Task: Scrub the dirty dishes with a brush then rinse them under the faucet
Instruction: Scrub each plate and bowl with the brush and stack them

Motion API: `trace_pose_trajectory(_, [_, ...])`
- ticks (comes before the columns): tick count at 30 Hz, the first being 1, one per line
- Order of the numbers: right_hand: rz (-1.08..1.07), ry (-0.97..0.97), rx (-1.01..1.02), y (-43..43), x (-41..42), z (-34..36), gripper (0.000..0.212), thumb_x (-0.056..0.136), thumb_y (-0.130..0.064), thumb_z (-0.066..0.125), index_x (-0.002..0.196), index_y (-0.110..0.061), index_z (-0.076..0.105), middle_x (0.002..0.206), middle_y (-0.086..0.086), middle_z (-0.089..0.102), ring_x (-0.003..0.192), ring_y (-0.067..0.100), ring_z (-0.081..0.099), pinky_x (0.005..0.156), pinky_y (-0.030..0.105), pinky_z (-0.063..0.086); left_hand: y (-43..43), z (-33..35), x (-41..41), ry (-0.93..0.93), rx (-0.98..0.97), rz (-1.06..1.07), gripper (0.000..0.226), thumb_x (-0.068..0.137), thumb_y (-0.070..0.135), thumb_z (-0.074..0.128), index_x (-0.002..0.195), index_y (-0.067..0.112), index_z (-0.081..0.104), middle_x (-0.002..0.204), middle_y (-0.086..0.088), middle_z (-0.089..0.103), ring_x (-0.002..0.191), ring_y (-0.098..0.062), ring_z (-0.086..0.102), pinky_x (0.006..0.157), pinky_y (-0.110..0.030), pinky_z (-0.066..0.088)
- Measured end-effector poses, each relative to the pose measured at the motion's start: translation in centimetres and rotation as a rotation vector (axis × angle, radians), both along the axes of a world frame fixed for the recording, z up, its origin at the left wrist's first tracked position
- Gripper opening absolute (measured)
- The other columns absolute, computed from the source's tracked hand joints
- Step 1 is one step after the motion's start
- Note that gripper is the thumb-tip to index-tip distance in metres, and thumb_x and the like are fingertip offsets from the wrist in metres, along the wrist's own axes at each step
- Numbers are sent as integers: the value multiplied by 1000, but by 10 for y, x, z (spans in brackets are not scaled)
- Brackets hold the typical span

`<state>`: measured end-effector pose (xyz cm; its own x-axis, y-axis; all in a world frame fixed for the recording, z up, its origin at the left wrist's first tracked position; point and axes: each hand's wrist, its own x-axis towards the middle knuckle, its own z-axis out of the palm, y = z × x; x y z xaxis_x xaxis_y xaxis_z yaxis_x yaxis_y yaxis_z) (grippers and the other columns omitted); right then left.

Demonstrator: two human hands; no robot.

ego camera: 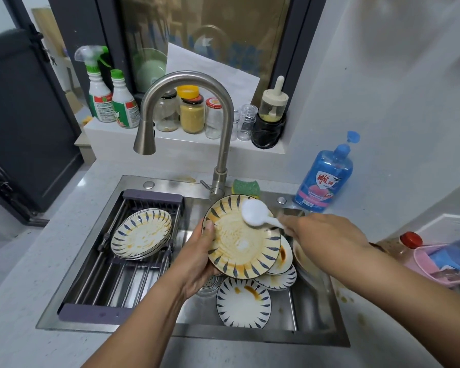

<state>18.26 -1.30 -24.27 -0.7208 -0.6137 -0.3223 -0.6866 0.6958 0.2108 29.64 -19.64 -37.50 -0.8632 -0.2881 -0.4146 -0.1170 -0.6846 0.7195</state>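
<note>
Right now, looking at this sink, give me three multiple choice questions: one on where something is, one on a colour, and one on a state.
1. Where is the stack of plates?
A. on the rack over the left of the sink
B. on the windowsill
C. on the countertop

2. What colour is the brush held in the right hand?
A. green
B. blue
C. white

3. What is the faucet doing?
A. running hard
B. giving no visible water
C. hanging pulled out on its hose

Answers:
1 A: the stack rests on the rack's bars.
2 C: its head and handle are both white.
3 B: no stream shows below the spout.
</note>
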Motion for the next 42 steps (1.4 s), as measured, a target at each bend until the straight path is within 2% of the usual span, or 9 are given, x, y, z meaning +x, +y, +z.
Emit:
trace_pose_trajectory(3, [77, -119, -122, -10, 7, -1, 40, 110, -46, 34, 149, -48, 39, 110, 1, 63, 96, 26, 63, 77, 39, 53, 4, 1, 4, 25, 83, -47, 40, 105, 44, 40, 136, 23, 53, 121, -13, 73, 108, -33, 72, 75, -52, 63])
trace_pose_trajectory(10, [204, -243, -29, -6, 21, -3, 41, 107, -50, 37, 148, -51, 37, 108, -4, 62, 99, 22, 60, 78, 39, 50, -1, -5, 10, 14, 235, -29, 63, 91, 57, 47, 129, 8, 56, 102, -21, 76, 83, -38, 74, 64, -57, 61])
trace_pose_trajectory(15, [173, -125, 45, 5, 16, 1, 34, 108, -45, 36, 142, -45, 42, 112, -2, 63, 101, 26, 63, 83, 42, 54, -9, -11, 9, 32, 208, -31, 61, 91, 54, 50, 139, 16, 53, 129, -18, 68, 114, -45, 67, 79, -68, 56])
trace_pose_trajectory(23, [91, -197, -10, 5, 9, 1, 35, 107, -52, 36, 142, -51, 43, 110, -4, 64, 98, 22, 63, 82, 40, 54, -4, -7, 8, 39, 151, -93, 55, 94, 49, 50, 139, 18, 53, 131, -17, 68, 117, -41, 66, 84, -67, 54])
trace_pose_trajectory(30, [116, -10, -20, -16, 7, -9, 52, 109, -24, 36, 155, -47, 25, 120, 4, 60, 106, 31, 63, 81, 40, 52, 2, -13, 8, 58, 233, -90, 49, 98, 39, 52, 143, 18, 50, 134, -18, 65, 120, -40, 65, 83, -59, 59])
trace_pose_trajectory(33, [40, 63, 35, -8, 3, -10, 49, 105, -17, 38, 148, -40, 36, 120, 4, 62, 105, 30, 64, 72, 35, 43, -8, -13, 5, 46, 138, -1, 44, 93, 37, 58, 134, 22, 56, 119, -6, 75, 110, -37, 71, 68, -55, 63])
trace_pose_trajectory(36, [-44, -110, 70, 0, 2, -9, 28, 107, -33, 40, 131, -37, 54, 116, 1, 63, 102, 27, 62, 74, 34, 44, -12, -17, 1, 30, 67, 98, 38, 95, 38, 58, 132, 26, 59, 116, -1, 76, 104, -32, 73, 60, -53, 63])
trace_pose_trajectory(40, [27, -388, 56, -2, 10, -12, 27, 103, -43, 45, 126, -39, 60, 110, -5, 66, 100, 20, 61, 89, 42, 53, -8, -20, -5, -12, -8, 116, 36, 95, 42, 57, 128, 30, 61, 120, -1, 72, 100, -27, 75, 84, -71, 53])
trace_pose_trajectory(42, [41, -489, -17, -11, 10, -14, 30, 105, -42, 45, 131, -38, 61, 113, -10, 65, 92, 10, 59, 81, 32, 50, -3, -19, -7, -31, 1, 103, 40, 91, 47, 57, 127, 30, 59, 117, -1, 69, 95, -27, 74, 75, -62, 60])
